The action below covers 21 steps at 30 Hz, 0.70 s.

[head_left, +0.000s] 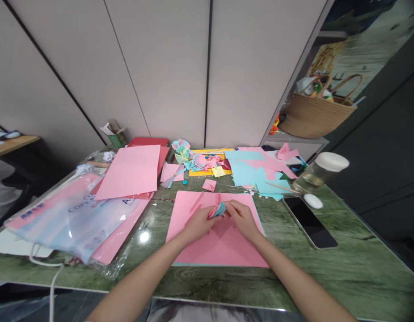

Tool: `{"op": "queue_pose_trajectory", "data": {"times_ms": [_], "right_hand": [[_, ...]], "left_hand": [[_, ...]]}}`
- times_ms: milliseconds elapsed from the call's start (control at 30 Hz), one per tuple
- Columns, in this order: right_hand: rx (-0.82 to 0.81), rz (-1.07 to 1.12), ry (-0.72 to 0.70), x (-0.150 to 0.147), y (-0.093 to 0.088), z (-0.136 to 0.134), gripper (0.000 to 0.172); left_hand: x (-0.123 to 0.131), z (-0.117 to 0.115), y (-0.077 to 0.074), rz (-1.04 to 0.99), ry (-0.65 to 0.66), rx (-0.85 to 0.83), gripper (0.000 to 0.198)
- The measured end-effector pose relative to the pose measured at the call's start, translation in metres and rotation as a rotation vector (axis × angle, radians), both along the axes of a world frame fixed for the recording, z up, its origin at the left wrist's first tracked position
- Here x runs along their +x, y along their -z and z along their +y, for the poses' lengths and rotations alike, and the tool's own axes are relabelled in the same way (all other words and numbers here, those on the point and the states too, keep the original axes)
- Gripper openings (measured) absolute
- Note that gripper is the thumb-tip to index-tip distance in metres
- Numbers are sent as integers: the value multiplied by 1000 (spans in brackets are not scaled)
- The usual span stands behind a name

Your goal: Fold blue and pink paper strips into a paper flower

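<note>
Over the pink sheet [223,248] on the tabletop [344,264], both hands pinch a small folded pink-and-blue paper piece [219,209] — left hand [197,225] at its left end, right hand [243,218] at its right. It lies crosswise between the fingers [231,207], pretty much equally near both.

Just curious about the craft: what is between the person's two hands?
A folded pink-and-blue paper piece, pinched by left hand and right hand over a pink sheet, in the head view.

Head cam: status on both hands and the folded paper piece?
Both pinching: left hand and right hand on the folded paper piece, pink and blue. Piece over the pink sheet. Phone off right, apart from the hands.
</note>
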State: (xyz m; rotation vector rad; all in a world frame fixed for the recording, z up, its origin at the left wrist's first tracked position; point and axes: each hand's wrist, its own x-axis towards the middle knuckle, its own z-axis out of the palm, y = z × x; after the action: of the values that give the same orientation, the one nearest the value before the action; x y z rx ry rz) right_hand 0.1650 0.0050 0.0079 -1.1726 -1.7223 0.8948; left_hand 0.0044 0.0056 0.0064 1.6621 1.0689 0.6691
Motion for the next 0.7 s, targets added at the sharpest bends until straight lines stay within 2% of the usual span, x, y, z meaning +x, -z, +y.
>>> {"op": "queue_pose_trajectory", "data": {"times_ms": [133, 233, 333, 400, 533, 700], "right_hand": [[-91, 90, -54, 1, -3, 1, 27], [-175, 96, -126, 4, -7, 3, 19], [-217, 77, -130, 5, -8, 5, 19], [-236, 83, -120, 5, -7, 5, 19], [-255, 92, -109, 4, -6, 6, 18], [-251, 97, -120, 3, -8, 3, 17]], "left_hand": [[-1, -1, -5, -54, 11, -33, 21], [-3, -1, -8, -104, 58, -136, 26], [-4, -1, -10, -163, 136, -244, 32], [-4, -1, -11, -172, 142, -275, 33], [-3, -2, -11, -166, 125, -259, 31], [-4, -3, -8, -37, 70, -170, 27]]}}
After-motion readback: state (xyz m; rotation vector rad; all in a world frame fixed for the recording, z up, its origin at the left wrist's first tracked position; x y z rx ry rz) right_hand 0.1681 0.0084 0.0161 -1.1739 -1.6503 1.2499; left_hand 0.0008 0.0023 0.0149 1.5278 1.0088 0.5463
